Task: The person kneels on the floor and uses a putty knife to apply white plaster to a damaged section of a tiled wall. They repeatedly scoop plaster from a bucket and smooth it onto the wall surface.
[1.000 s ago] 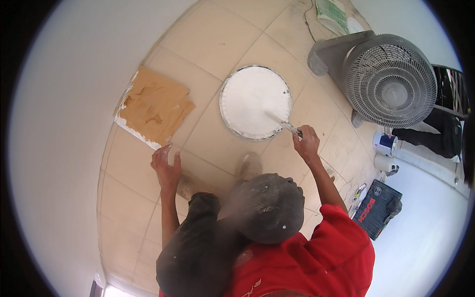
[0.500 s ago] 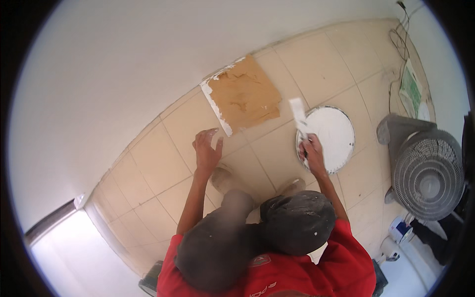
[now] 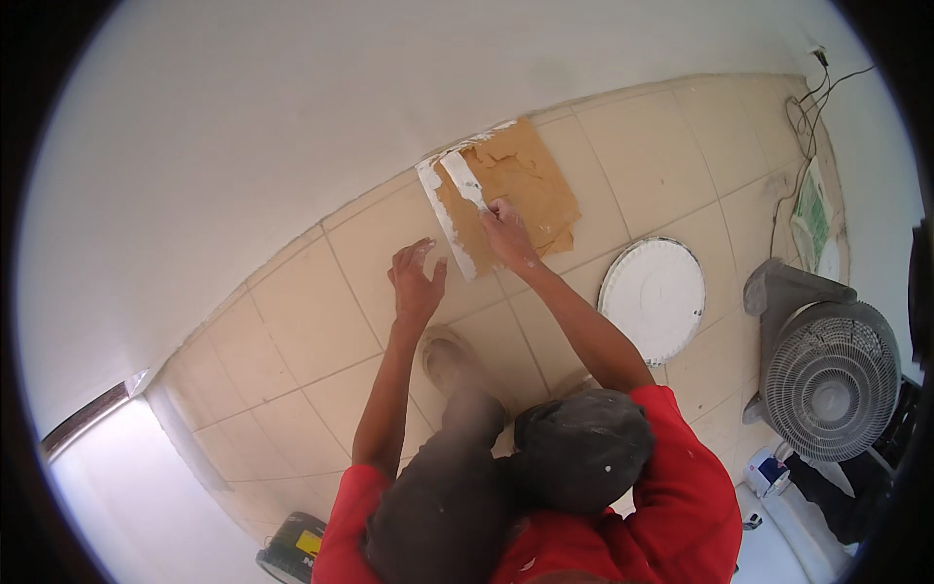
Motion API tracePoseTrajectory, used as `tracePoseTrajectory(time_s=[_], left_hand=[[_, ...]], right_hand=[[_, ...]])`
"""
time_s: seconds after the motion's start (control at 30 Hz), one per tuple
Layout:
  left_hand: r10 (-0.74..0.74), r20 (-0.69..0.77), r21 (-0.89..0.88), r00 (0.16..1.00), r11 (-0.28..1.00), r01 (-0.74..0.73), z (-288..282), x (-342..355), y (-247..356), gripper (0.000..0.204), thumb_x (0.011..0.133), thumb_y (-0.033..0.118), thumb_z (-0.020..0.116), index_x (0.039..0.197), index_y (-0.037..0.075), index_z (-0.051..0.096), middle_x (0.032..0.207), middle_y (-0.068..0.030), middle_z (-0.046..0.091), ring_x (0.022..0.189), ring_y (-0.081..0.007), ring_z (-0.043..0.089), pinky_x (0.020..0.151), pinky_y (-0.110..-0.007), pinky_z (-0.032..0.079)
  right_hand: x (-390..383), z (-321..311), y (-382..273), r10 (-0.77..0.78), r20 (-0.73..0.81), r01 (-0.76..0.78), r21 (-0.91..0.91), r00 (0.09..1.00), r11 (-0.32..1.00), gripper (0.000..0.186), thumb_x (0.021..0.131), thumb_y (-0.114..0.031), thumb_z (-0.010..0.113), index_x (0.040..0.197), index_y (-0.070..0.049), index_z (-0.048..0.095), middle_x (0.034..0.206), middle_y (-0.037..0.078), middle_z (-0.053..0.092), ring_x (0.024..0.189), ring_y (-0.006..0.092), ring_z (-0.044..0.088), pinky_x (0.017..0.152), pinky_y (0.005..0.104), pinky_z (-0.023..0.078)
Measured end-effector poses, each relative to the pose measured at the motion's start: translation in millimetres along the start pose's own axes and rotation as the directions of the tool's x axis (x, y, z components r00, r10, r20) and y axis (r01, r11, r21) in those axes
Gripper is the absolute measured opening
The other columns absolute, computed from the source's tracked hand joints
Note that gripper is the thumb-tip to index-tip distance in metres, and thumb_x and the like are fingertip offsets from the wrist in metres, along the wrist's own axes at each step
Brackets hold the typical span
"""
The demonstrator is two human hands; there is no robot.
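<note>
My right hand [image 3: 506, 229] grips a flat spreading tool [image 3: 462, 178] coated in white, its blade over a creased sheet of brown paper [image 3: 525, 180]. A ragged white coating lines the paper's left side. The sheet lies on the tiles beside the wall's foot. My left hand [image 3: 417, 277] is open, fingers apart and slightly bent, just left of the paper's lower corner, holding nothing. To the right, a round, shallow lid-like container [image 3: 652, 297] with white material on it sits on the floor.
A grey floor fan [image 3: 829, 384] stands at right, near a paint can [image 3: 767, 472]. Cables [image 3: 807, 117] and a green-and-white sheet [image 3: 812, 209] lie along the right wall. A dark green container [image 3: 292, 545] is at lower left. My knees and one foot are below my hands.
My right hand has moved the tool leftward from the round container onto the brown paper. The view has swung toward the wall. My left hand stays open beside the sheet.
</note>
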State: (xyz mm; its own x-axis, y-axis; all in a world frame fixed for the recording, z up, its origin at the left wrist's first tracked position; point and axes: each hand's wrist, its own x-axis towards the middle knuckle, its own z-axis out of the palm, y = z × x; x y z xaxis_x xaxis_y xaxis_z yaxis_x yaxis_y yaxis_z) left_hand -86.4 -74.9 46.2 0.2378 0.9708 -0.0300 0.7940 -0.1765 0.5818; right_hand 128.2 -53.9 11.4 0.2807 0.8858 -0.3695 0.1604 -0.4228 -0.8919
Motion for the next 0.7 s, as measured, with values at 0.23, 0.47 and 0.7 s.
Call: tracePoseTrajectory(time_s=[0.23,0.47,0.7], left_hand=[[-0.066,0.017,-0.025,0.998,0.997,0.066,3,-6,-8,0.038,0.091,0.022,0.076,0.128,0.013,0.069,0.137,-0.0058,0.067,0.132,-0.0314,0.054,0.108,-0.051,0.039],[-0.104,0.033,-0.017,0.994,0.994,0.105,-12,-25,-28,0.039,0.091,0.021,0.077,0.128,0.012,0.069,0.138,-0.0069,0.067,0.133,-0.0316,0.053,0.109,-0.051,0.039],[-0.141,0.055,0.014,0.988,0.99,0.14,-20,-37,-34,0.04,0.091,0.019,0.076,0.13,0.011,0.068,0.14,-0.0073,0.066,0.134,-0.0315,0.052,0.108,-0.05,0.039]], right_hand=[[29,17,-4,0.056,-0.089,-0.051,0.053,0.994,0.997,0.024,0.099,-0.026,0.058,0.095,-0.002,0.056,0.079,0.007,0.059,0.07,0.0173,0.059,0.063,0.0372,0.048],[39,4,-9,0.257,-0.164,-0.179,0.38,0.953,0.907,0.02,0.099,-0.024,0.058,0.094,-0.005,0.057,0.075,0.005,0.059,0.061,0.0159,0.058,0.056,0.0366,0.047],[28,54,-21,-0.021,-0.045,0.017,-0.091,0.999,0.996,0.028,0.097,-0.027,0.06,0.101,0.0,0.06,0.081,0.009,0.064,0.074,0.0232,0.064,0.069,0.0425,0.051]])
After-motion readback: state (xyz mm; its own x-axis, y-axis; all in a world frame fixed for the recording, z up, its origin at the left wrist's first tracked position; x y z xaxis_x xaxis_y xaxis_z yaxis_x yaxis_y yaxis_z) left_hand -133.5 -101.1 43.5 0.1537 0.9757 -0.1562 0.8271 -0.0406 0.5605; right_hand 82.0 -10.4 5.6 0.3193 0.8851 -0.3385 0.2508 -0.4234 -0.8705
